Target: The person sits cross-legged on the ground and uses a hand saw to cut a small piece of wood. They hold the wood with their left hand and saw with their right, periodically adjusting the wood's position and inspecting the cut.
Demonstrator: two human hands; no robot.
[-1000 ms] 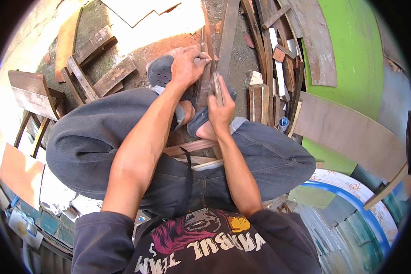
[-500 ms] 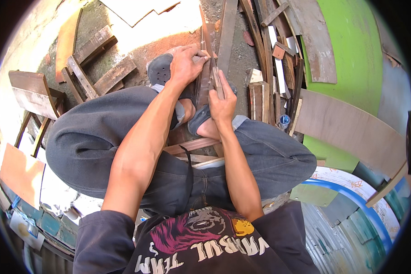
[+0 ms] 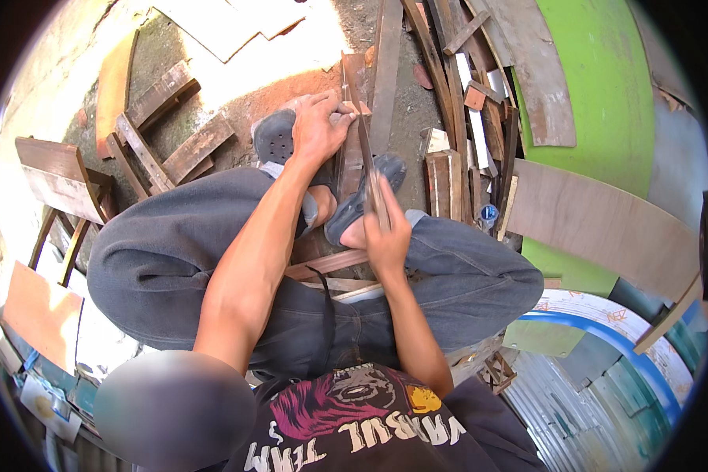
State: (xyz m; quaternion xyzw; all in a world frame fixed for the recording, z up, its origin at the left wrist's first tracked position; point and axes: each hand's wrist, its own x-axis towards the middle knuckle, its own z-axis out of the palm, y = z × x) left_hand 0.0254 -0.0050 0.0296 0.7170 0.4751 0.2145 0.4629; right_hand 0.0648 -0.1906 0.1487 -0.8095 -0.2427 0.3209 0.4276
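Observation:
My right hand (image 3: 389, 236), a little smeared by motion, is closed round the pale handle of a handsaw. The long, narrow brown saw blade (image 3: 364, 141) points away from me, just right of my left hand. My left hand (image 3: 319, 130) has its fingers bent over a small wooden piece (image 3: 357, 108), pressing it beside the blade. Beneath them a wooden plank (image 3: 349, 161) lies lengthwise between my feet in dark clogs (image 3: 276, 138). Where the blade meets the wood cannot be made out.
Loose wood offcuts (image 3: 200, 148) are scattered at the left. A pile of long wooden strips (image 3: 456, 102) lies to the right, beside a green board (image 3: 606, 79) and a curved plywood sheet (image 3: 598, 224). A long board (image 3: 386, 79) lies ahead.
My right hand has pulled the saw back toward my body, leaving more of my right clog visible. My left hand stays at about the same place on the wood.

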